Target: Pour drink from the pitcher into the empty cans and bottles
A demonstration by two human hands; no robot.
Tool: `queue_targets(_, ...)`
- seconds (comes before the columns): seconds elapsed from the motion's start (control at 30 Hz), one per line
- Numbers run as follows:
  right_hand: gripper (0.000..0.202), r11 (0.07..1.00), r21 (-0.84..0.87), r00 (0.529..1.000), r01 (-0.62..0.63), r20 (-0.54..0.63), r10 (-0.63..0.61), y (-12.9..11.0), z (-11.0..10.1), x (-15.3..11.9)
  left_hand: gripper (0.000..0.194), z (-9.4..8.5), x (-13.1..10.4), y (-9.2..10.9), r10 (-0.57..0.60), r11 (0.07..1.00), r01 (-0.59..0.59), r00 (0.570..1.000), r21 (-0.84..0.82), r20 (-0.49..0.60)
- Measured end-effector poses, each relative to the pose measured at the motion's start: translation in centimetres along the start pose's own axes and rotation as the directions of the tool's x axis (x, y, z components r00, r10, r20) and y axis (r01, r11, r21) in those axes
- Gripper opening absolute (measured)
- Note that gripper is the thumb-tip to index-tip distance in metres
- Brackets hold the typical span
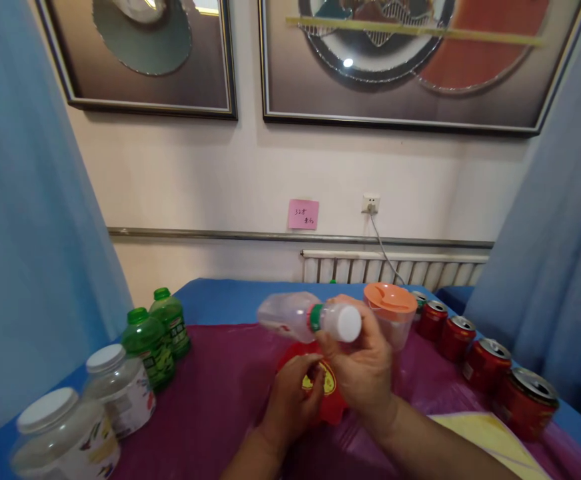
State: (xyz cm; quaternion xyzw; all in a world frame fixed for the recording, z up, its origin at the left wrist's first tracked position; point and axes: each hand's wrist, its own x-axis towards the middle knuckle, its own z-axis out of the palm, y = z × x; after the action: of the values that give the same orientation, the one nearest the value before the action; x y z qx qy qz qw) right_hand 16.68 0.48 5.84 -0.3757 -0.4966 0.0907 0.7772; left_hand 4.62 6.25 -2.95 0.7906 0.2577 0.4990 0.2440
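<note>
While the right forearm slants up from the lower right edge in the head view, the right hand [368,370] has its thumb and fingers closed around the neck of a clear plastic bottle [285,315], held tilted above the purple sheet [210,400] on the blue surface [210,300], its white cap [349,323] turned toward the camera and to the right. Lower and just beside it, the left hand [293,393] is bent at the wrist, fingers curled toward the thumb; whether it grips anything cannot be told, because the dark spot at its fingertips is too blurred to read. It covers much of a red item with a yellow oval [338,403], whose full shape is hard to make out. The right hand overlaps part of a clear tub with an orange lid [390,298]. Both forearms are cut off at the bottom edge, as are the nearest white-lidded jar [65,443] at left and the yellow sheet [485,433] at right. Farther right, red cans [485,363] stand in a row, the farthest can partly hidden.
</note>
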Motion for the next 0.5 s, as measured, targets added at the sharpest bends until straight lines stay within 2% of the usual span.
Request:
queue_targets(0.07,0.041,0.996,-0.084,0.999,0.009,-0.040,-0.012,3.0,-3.1,0.5,0.016,-0.2,0.1,0.0,0.068,0.996,-0.067,0.998,0.067,-0.012)
queue_targets(0.13,0.040,0.993,-0.110,0.997,-0.045,-0.062,0.038,5.7,-5.0,0.2,0.015,-0.4,0.2,-0.2,0.133,0.980,-0.125,0.990,0.152,-0.045)
queue_targets(0.2,0.040,0.989,-0.094,0.992,-0.110,-0.080,0.103,8.0,-5.9,-0.6,0.015,-0.5,0.2,-0.4,0.163,0.970,-0.146,0.984,0.194,-0.075)
queue_targets(0.3,0.040,0.982,-0.048,0.977,-0.184,-0.115,0.178,10.2,-6.1,-2.3,0.013,-0.5,0.3,-0.6,0.144,0.976,-0.121,0.982,0.183,-0.122)
queue_targets(0.37,0.039,0.978,-0.028,0.971,-0.205,-0.129,0.200,11.2,-6.2,-3.2,0.011,-0.5,0.6,-0.5,0.070,0.990,-0.047,0.982,0.133,-0.177)
queue_targets(0.43,0.039,0.977,-0.026,0.970,-0.212,-0.128,0.207,11.9,-6.5,-3.7,0.011,-0.6,1.2,-0.3,-0.090,0.995,0.098,0.957,0.015,-0.276)
queue_targets(0.47,0.040,0.977,-0.028,0.971,-0.212,-0.123,0.207,12.2,-6.8,-3.8,0.013,-0.7,1.7,-0.2,-0.197,0.980,0.182,0.924,-0.076,-0.329)
queue_targets(0.5,0.041,0.977,-0.030,0.971,-0.213,-0.117,0.208,12.5,-7.1,-3.9,0.016,-0.8,2.2,-0.1,-0.318,0.945,0.255,0.864,-0.204,-0.391)
